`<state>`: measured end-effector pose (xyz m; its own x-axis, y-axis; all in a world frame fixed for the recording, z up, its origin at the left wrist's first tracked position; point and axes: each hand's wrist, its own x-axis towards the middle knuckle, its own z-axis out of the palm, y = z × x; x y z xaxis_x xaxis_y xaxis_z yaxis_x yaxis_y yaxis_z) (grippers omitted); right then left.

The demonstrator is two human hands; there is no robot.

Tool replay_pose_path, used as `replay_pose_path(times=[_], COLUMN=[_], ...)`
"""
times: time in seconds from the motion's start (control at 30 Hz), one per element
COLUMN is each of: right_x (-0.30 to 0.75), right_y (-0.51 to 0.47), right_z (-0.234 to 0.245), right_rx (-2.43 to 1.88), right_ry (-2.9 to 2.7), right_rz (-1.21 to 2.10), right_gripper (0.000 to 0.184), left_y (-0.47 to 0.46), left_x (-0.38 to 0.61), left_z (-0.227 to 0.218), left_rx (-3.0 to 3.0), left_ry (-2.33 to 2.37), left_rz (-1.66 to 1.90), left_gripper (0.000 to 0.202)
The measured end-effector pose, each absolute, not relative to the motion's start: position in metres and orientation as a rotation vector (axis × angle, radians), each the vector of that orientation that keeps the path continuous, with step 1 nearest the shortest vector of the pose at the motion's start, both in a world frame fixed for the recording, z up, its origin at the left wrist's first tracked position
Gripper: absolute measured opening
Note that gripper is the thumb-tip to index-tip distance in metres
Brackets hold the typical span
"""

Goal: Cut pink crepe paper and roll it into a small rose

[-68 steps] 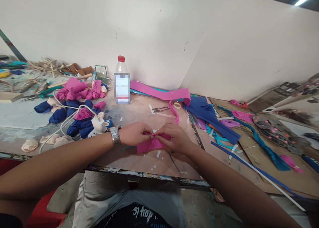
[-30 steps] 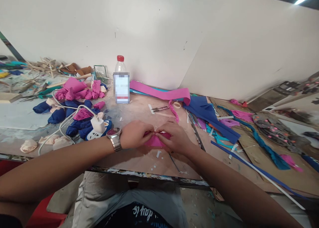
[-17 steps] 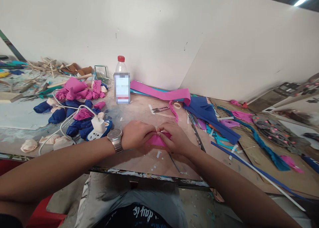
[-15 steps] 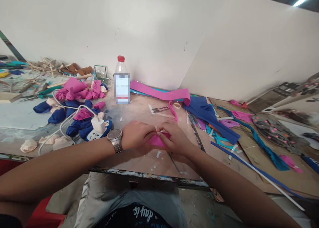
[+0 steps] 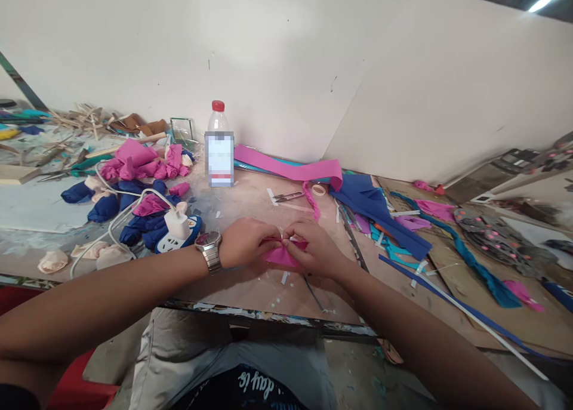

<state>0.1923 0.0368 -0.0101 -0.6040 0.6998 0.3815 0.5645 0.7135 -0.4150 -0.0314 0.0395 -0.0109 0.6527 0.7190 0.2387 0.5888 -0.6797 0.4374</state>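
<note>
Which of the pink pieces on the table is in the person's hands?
The small folded pink piece at the front, pinched between the left hand and right hand. The long pink strip lies by the wall, the pink rolls far left.

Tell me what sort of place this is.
Probably a craft workbench: left hand and right hand pinch a pink piece, rolled pink and blue flowers lie nearby, cut strips and snips litter the table.

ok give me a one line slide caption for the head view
Left hand and right hand pinch a pink fabric piece at a workbench near a red-capped bottle
</note>
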Motion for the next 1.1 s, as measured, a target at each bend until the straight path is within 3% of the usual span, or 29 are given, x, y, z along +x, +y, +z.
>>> replay_pose_path(times=[0.2,0.87,1.1], right_x=[0.1919,0.1960,0.1958], right_y=[0.0358,0.0347,0.0357], right_z=[-0.0072,-0.0072,-0.0103], right_rx=[-0.960,-0.979,-0.917], right_ry=[-2.353,-2.176,-2.226], right_rz=[0.335,0.313,0.347], right_gripper=[0.008,0.014,0.013], left_y=[0.0393,0.0455,0.0468], left_x=[-0.0326,-0.0316,-0.0318], left_z=[-0.0020,-0.0007,-0.0043], left_rx=[2.246,1.810,1.800], left_ry=[0.961,0.927,0.896], left_rz=[0.668,0.797,0.818], left_gripper=[0.016,0.034,0.027])
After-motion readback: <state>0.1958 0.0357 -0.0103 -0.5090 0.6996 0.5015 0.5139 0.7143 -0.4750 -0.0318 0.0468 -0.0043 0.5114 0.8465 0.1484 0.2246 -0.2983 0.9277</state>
